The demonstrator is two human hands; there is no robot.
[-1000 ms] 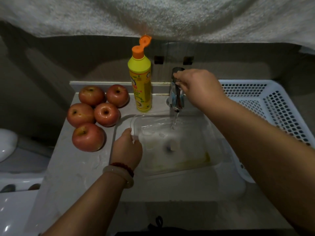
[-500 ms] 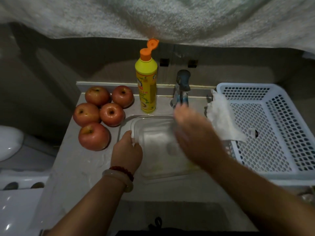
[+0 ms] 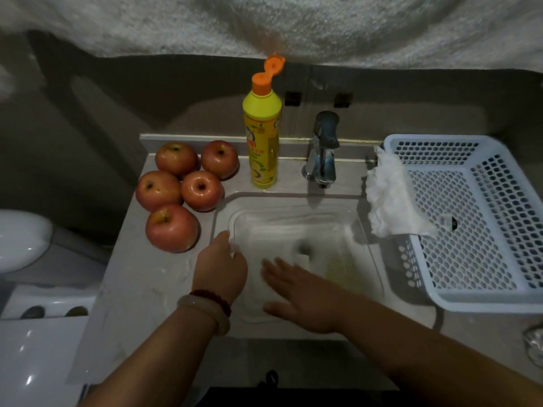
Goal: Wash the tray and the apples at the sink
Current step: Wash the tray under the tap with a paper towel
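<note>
At the far left we see one white toilet [image 3: 20,239], and beside it the table [image 3: 141,292] that carries the sink [image 3: 296,198]. Five red apples [image 3: 188,189] sit in a tight cluster on the table's back left part, two at the rear, two in the middle and one nearest us, several touching. Our left hand [image 3: 220,268], wearing two bracelets [image 3: 208,306] at the wrist, grips the left rim of the one clear tray [image 3: 293,230], which lies inside the sink basin. Behind the sink stands one yellow bottle [image 3: 263,139], upright, its orange flip cap open. Our right hand [image 3: 305,298] lies flat in the tray's near part with fingers spread and straight, holding nothing; it looks slightly blurred. One metal tap [image 3: 323,151] stands at the sink's back edge, just right of the bottle. Further right, one white cloth [image 3: 390,201] hangs over the left rim of one white perforated basket [image 3: 499,301].
</note>
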